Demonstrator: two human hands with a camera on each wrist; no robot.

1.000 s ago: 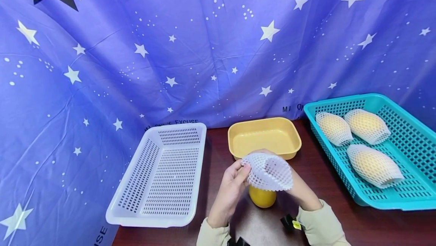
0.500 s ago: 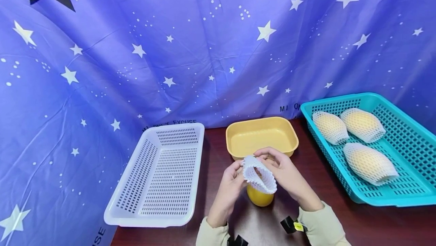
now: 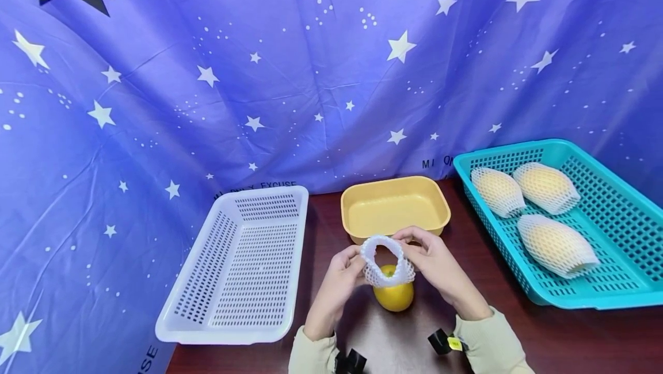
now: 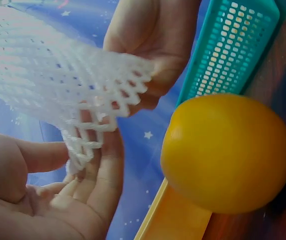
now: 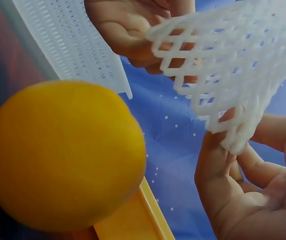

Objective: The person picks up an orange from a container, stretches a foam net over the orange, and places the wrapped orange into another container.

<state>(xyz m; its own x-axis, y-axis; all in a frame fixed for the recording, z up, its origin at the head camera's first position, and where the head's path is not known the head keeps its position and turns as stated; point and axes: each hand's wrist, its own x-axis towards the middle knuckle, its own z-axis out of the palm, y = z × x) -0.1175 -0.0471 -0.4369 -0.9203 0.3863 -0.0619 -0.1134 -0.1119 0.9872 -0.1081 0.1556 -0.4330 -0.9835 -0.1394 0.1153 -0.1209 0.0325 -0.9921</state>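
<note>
A white foam fruit net (image 3: 389,273) is spread into a ring above a round yellow-orange fruit (image 3: 395,298). My left hand (image 3: 339,275) pinches the net's edge between thumb and fingers on the left side. On the opposite side, my right hand (image 3: 434,260) pinches the edge too. Through the ring the fruit's green stem spot shows; the fruit stands on the dark red table. In the left wrist view the net (image 4: 57,75) flares upward, its narrow lower edge between the fingertips, with the bare fruit (image 4: 227,152) beside it.
A yellow basin (image 3: 396,213) stands behind the hands. To the left is a white perforated basket (image 3: 297,259). The teal basket (image 3: 523,270) on the right holds three net-wrapped fruits (image 3: 556,246). A blue star-print cloth (image 3: 290,75) hangs behind the table.
The right hand has come from behind the net to its right edge. The net, earlier tilted and flatter, now gapes as a rounder ring, showing the fruit's top through it.
</note>
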